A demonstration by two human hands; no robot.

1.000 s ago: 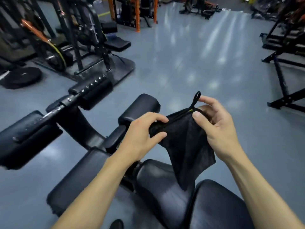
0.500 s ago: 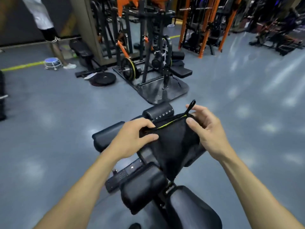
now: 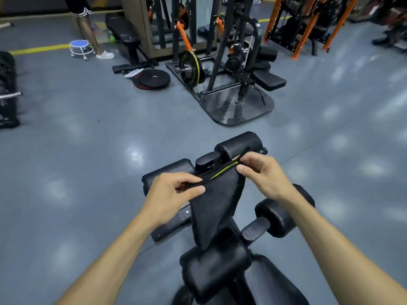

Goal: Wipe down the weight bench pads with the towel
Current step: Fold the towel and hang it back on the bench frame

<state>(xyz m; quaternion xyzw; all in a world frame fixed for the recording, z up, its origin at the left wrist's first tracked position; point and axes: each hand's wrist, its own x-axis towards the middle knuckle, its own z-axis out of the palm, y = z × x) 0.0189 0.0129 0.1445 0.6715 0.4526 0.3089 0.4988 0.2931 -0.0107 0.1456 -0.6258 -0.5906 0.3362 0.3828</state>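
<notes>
Black towel (image 3: 214,203) with a yellow-green edge stripe hangs mid-frame above the weight bench pads (image 3: 214,269); no readable writing on either. Left hand (image 3: 170,195) pinches its left top corner between thumb and curled fingers, wrist lower; right hand (image 3: 263,173) pinches the right top corner slightly higher, stretching the hem taut, forearms converging from the bottom corners.

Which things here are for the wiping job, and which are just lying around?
For the job:
- black towel, pinched at its top edge by the left hand and right hand
- weight bench pads

Just lying around:
- weight plates on the floor
- blue stool
- orange rack
</notes>
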